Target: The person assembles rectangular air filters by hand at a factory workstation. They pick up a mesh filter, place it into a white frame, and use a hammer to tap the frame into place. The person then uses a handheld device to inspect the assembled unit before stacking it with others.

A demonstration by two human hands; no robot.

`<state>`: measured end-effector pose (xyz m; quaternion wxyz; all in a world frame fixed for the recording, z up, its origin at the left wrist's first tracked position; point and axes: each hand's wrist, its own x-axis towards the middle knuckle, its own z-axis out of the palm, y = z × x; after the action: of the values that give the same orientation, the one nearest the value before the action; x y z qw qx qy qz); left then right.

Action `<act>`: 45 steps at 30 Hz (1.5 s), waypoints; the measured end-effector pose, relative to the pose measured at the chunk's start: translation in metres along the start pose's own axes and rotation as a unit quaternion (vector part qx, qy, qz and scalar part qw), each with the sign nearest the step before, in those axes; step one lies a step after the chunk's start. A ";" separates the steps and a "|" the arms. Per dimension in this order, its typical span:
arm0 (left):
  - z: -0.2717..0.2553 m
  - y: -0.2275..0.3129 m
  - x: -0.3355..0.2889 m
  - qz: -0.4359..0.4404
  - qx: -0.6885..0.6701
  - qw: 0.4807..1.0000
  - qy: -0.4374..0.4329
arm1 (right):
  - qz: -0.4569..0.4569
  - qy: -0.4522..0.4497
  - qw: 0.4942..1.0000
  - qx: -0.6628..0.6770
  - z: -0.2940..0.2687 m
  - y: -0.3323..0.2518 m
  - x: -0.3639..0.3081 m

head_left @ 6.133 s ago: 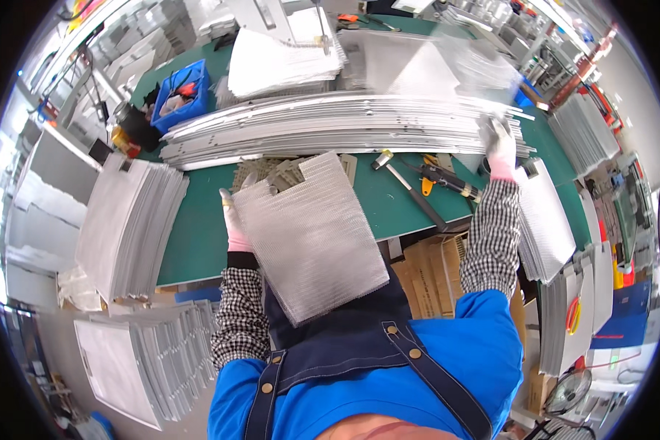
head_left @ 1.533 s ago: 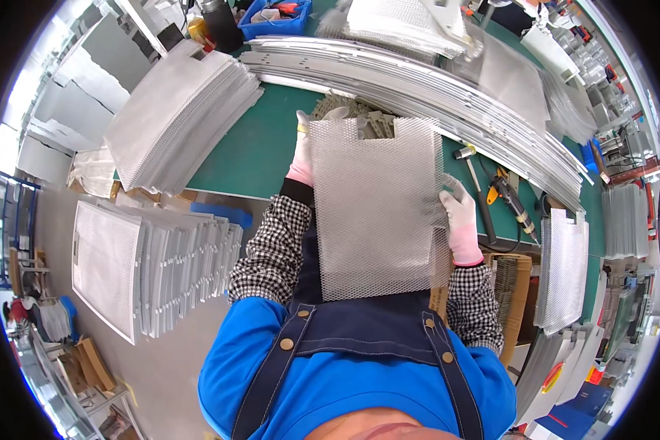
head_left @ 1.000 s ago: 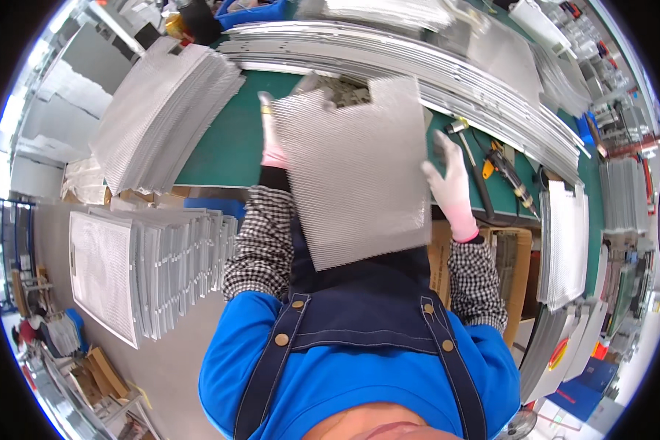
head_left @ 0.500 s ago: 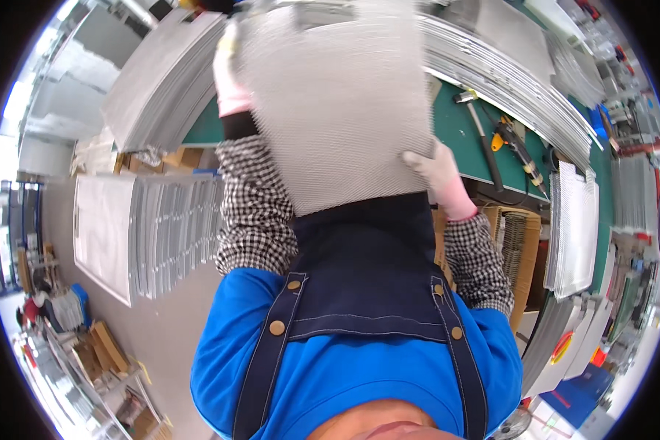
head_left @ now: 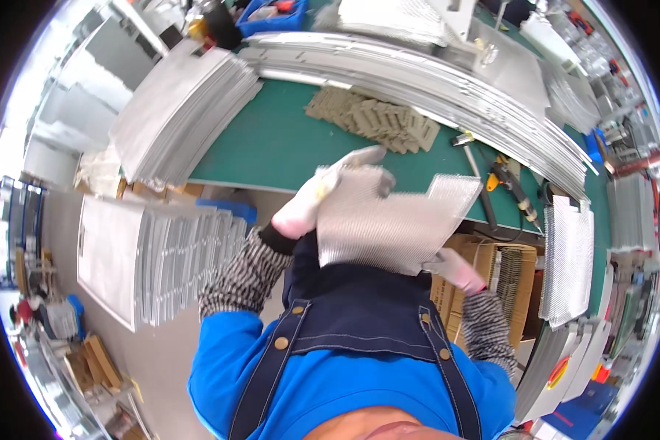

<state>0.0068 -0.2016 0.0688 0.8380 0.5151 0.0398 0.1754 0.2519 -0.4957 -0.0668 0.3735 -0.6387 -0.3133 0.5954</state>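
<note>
A silvery metal mesh sheet with a notched far edge is held in front of my apron, tilted so that it looks foreshortened. My left hand, in a white and pink glove with grey fingertips, grips its far left corner; some fingers reach past the edge. At the near right corner, my right hand, gloved alike, holds the sheet, its fingertips partly hidden. Beyond the sheet, a pile of small grey-beige blocks lies on the green tabletop.
Stacks of flat metal panels stand at the left, on the table and below it. A hammer and an orange-black power tool lie to the right, near upright mesh sheets. Long metal strips run behind the blocks.
The mesh sheet has come down and toward me, tipping flatter, with both hands still on it. My left hand moved nearer and right. The pile of blocks is now uncovered.
</note>
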 end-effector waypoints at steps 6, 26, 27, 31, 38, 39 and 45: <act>0.009 -0.004 -0.025 0.028 -0.056 0.992 -0.111 | -0.203 0.246 0.867 -0.383 -0.059 -0.158 0.065; -0.046 -0.034 0.050 0.000 -0.082 0.996 0.040 | -0.224 0.363 0.859 -0.282 -0.080 -0.227 0.044; -0.049 -0.035 0.051 -0.003 -0.084 0.996 0.035 | -0.224 0.307 0.893 -0.240 -0.063 -0.245 0.037; -0.050 -0.040 0.056 -0.004 -0.098 0.994 0.047 | -0.181 0.076 0.956 -0.219 -0.019 -0.271 0.053; -0.054 -0.037 0.052 -0.011 -0.147 0.989 0.024 | -0.063 0.067 0.936 -0.338 -0.003 -0.302 0.073; -0.057 -0.038 0.053 -0.018 -0.162 0.986 0.016 | -0.069 0.054 0.941 -0.326 -0.005 -0.302 0.074; -0.082 -0.054 0.062 -0.024 -0.185 0.982 0.021 | -0.038 -0.061 0.921 -0.384 -0.010 -0.321 0.068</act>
<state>0.0578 -0.1332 -0.0094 0.9218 0.3464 0.0371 0.1702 0.2823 -0.2706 0.1706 0.1020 -0.6831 -0.5636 0.4530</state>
